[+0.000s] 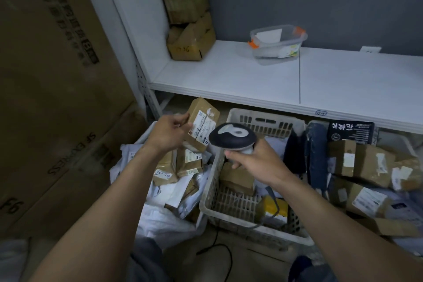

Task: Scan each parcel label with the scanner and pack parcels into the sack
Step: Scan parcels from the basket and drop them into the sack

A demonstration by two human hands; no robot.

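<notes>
— Left hand, quick?
— Your left hand (170,131) grips a small brown cardboard parcel (202,119) by its left end, fingers curled round it. You hold the parcel tilted in the air above the white woven sack (160,220). Its white printed label (201,126) faces you and the right.

— And the right?
— Your right hand (254,160) is wrapped round the grey handle of a dark-headed handheld scanner (232,135). The scanner's head sits just beside the parcel's labelled face; touching or not, I cannot tell. A grey cord (275,204) drops from the handle into the basket.

— Where's the sack?
— Low left, mouth open, beneath your left forearm. Several brown taped parcels (164,167) lie in it, labels up.

— Which basket?
— A white slotted plastic basket (210,190), just right of the sack, under your right hand. A plain brown box (238,178) and a yellow-and-white carton (274,209) lie inside it.

— Rest?
— Right of the basket, a heap of brown labelled parcels (361,162) lies with a black bag with white characters (351,131) behind it, below the white shelf (229,75). On the shelf stand a clear plastic tub with orange clips (278,41) and a stack of worn cardboard boxes (187,11) in the back left corner. Tall brown printed cartons (57,75) fill your left side. A black cable (225,256) loops on the floor near your knees.
</notes>
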